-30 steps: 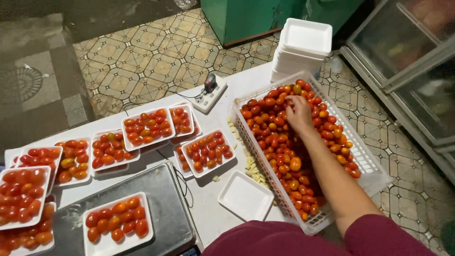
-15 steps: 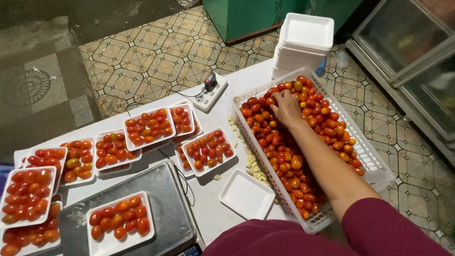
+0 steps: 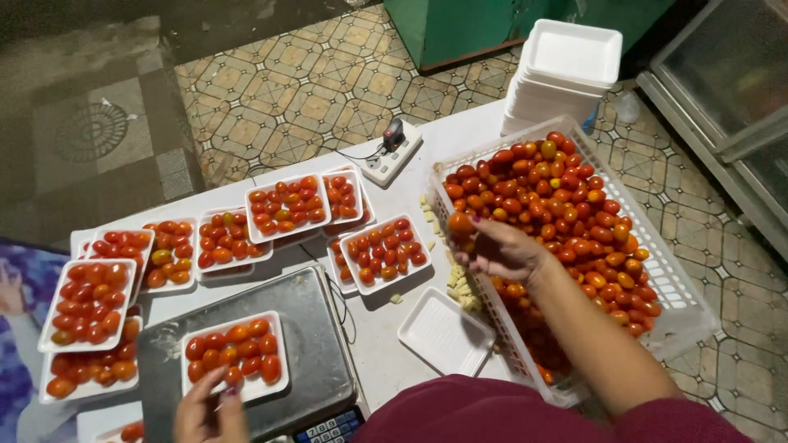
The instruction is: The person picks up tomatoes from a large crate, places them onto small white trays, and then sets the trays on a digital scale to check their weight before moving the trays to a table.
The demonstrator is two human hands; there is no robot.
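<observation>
My right hand point(image 3: 499, 250) is over the left rim of a white plastic crate point(image 3: 683, 283) full of small red and orange tomatoes point(image 3: 566, 205), and it holds a few tomatoes, one at its fingertips. My left hand point(image 3: 209, 410) touches the near edge of a white foam tray of tomatoes point(image 3: 234, 354) that sits on a grey weighing scale point(image 3: 316, 344). An empty foam tray point(image 3: 443, 331) lies between the scale and the crate.
Several filled foam trays point(image 3: 287, 205) cover the white table's left and middle. A stack of empty trays point(image 3: 562, 74) stands behind the crate. A white power strip with a plug point(image 3: 390, 156) lies at the table's far edge. Tiled floor lies beyond.
My right hand has drawn back from the middle of the crate to its left rim with tomatoes in it. My left hand has come into view at the tray on the scale.
</observation>
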